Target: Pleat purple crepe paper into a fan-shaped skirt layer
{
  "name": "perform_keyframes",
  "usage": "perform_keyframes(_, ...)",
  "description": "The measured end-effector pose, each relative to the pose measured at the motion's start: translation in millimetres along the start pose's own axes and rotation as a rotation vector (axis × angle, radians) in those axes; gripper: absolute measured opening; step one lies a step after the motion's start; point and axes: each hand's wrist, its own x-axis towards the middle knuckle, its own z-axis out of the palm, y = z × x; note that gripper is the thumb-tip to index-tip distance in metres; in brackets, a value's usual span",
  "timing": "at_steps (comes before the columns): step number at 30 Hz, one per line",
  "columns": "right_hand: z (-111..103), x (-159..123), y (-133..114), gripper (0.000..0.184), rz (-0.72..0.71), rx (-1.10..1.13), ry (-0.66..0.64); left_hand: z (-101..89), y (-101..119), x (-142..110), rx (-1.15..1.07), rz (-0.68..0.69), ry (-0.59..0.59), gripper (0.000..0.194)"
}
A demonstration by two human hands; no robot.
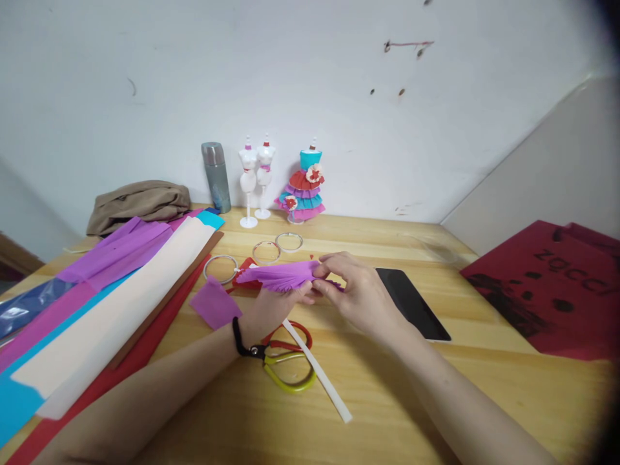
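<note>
1. Now, the purple paper point(278, 274), crinkled into small folds like a fan, is up over the middle of the table point(460, 420).
2. The right hand point(353, 287) pinches its right end between thumb and fingers.
3. The left hand point(276, 313) is just under it. That hand seems to be pinching the bottom edge, but the paper hides some fingers. Most of the paper sticks out to the left of both grips.
4. A flat purple piece point(214, 302) lies near the left wrist, which wears a black band point(237, 336).
5. Below the hands are scissors point(292, 389) with one red and one yellow handle. A white strip point(322, 378) lies across the handles.
6. Past the right hand is a black tablet point(411, 303), then a red bag point(547, 290).
7. Long colored sheets point(111, 310) are on the left, near a brown cloth point(140, 203).
8. At the back stand a bottle point(217, 184), two white dress forms point(248, 161) and one in a ruffly dress point(305, 194).
</note>
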Motion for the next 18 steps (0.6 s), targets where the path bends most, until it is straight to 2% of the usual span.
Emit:
perform_keyframes(6, -0.1, -1.1, 1.1, 0.010, -0.030, -0.007, 0.037, 6.0, -1.2, 1.7, -0.191, -0.054, 0.090, 0.045)
perform_keyframes(10, 1.9, -2.1, 7.4, 0.009, 0.010, 0.018, 0.033, 6.7, 0.6, 3.1, -0.300, -0.098, 0.063, 0.042)
perform_keyframes(14, -1.4, -2.4, 11.6, 0.006, 0.085, 0.098, 0.061, -0.1, 4.8, 6.9, -0.300, -0.111, -0.010, 0.034)
perform_keyframes(18, -8.7, -1.7, 10.0, 0.006, 0.068, 0.098, 0.094, -7.6, 5.5, 10.7, -0.312, -0.110, 0.016, 0.035)
